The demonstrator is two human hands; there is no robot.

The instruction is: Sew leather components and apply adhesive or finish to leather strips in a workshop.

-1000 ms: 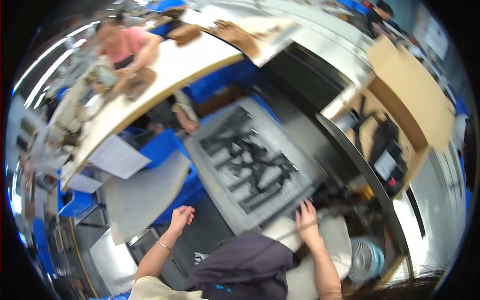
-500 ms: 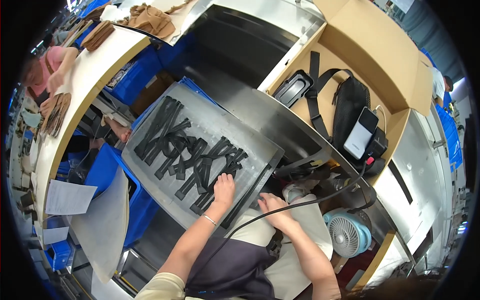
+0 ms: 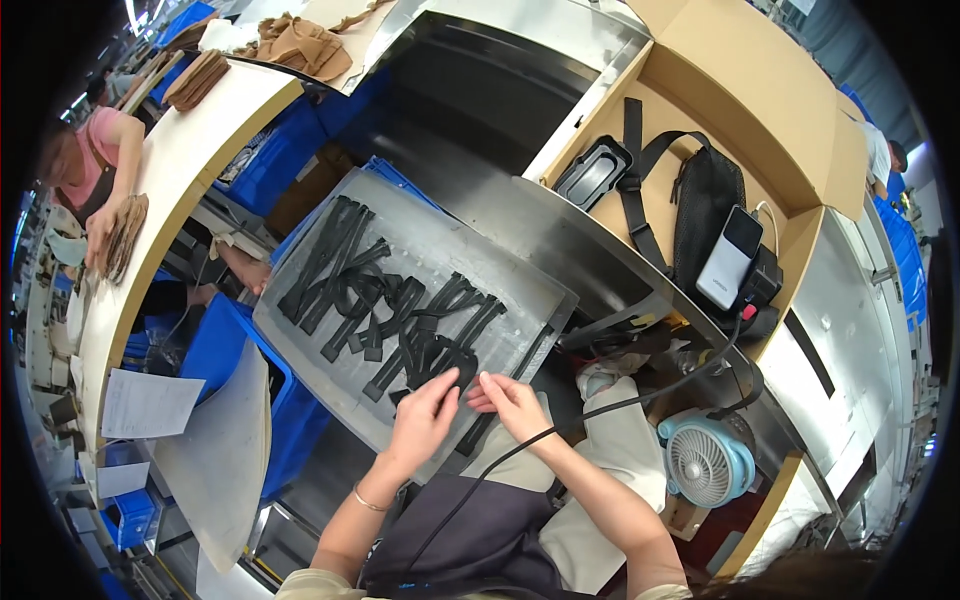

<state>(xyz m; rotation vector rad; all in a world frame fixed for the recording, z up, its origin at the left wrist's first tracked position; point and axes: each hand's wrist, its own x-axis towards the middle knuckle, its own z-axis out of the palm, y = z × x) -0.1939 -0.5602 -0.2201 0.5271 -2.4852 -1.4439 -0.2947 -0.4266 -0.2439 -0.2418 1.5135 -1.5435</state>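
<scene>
Both hands (image 3: 470,405) at grey tray's (image 3: 300,335) near edge, among black strips (image 3: 400,320).

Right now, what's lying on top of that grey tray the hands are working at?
On the grey tray lie many black strips, overlapping in a loose heap. The left hand and right hand cover its near edge, hiding whatever lies beneath them.

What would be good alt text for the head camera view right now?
A person's left hand and right hand meet at the near edge of a grey tray covered with black strips, fingers on one strip. A small blue fan sits to the right, a cardboard box with a black bag behind.
</scene>
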